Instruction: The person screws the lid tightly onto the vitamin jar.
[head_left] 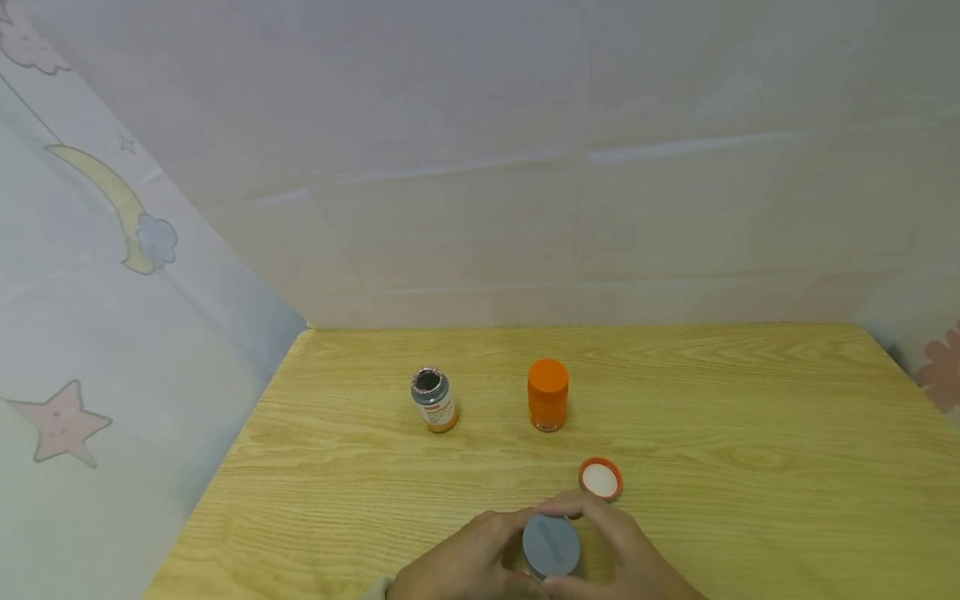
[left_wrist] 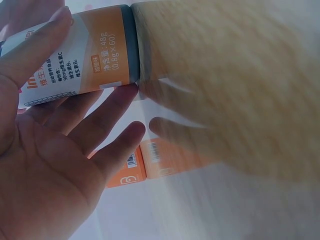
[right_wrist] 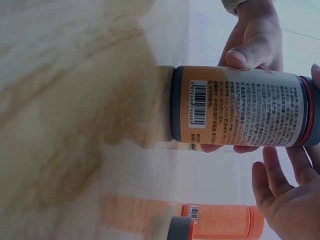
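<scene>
A supplement bottle point(right_wrist: 240, 107) with an orange and white printed label stands on the table, close to the near edge. Its grey cap point(head_left: 551, 546) is on top, with a red ring at its lower edge in the right wrist view. My left hand point(head_left: 457, 565) grips the bottle's body, thumb across the label in the left wrist view. From the other side my right hand point(head_left: 630, 554) holds the cap, its thumb and fingers curved round the rim. Just beyond lies a loose lid point(head_left: 600, 479), white inside up, with an orange-red rim.
Farther back on the left stands an uncapped bottle point(head_left: 435, 404) with a ragged foil rim and dark mouth. An all-orange bottle point(head_left: 547, 398), capped, is to its right. The wood-grain table point(head_left: 750, 467) meets a pale wall sheet point(head_left: 480, 233) behind.
</scene>
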